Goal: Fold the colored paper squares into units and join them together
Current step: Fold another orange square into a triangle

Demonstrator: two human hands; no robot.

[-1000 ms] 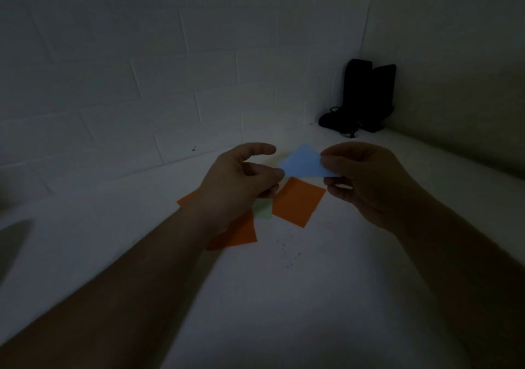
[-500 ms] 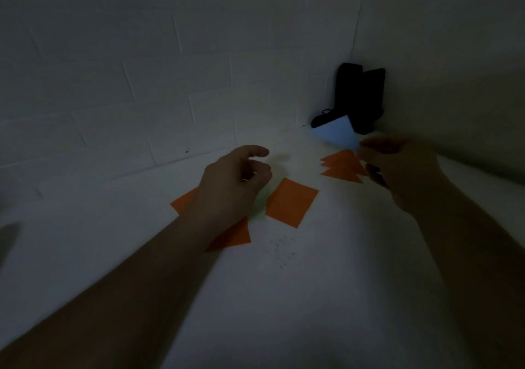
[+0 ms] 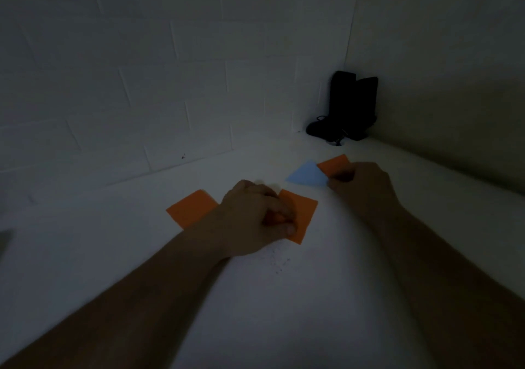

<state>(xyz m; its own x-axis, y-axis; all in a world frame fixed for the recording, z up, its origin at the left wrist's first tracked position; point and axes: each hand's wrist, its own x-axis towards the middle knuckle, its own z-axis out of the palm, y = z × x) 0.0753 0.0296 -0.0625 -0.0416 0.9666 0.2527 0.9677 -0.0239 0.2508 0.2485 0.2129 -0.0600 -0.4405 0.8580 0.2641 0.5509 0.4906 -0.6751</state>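
The scene is dim. My left hand (image 3: 258, 221) lies over an orange paper square (image 3: 302, 215) on the white surface, fingers curled with the thumb on the sheet. Another orange square (image 3: 191, 209) shows to its left, partly under my wrist. My right hand (image 3: 363, 189) holds a folded blue paper piece (image 3: 308, 175) by its right end, low over the surface. A folded orange piece (image 3: 335, 164) lies just behind the blue one, beside my right fingers.
A white brick wall (image 3: 170, 84) runs along the back and a plain wall closes the right side. Dark black objects with a cord (image 3: 348, 110) stand in the far corner. Small dark specks (image 3: 279, 263) dot the surface near my left wrist.
My right hand carried the blue piece away from the left hand to the far right and lowered it beside the folded orange piece. My left hand dropped onto the orange square.
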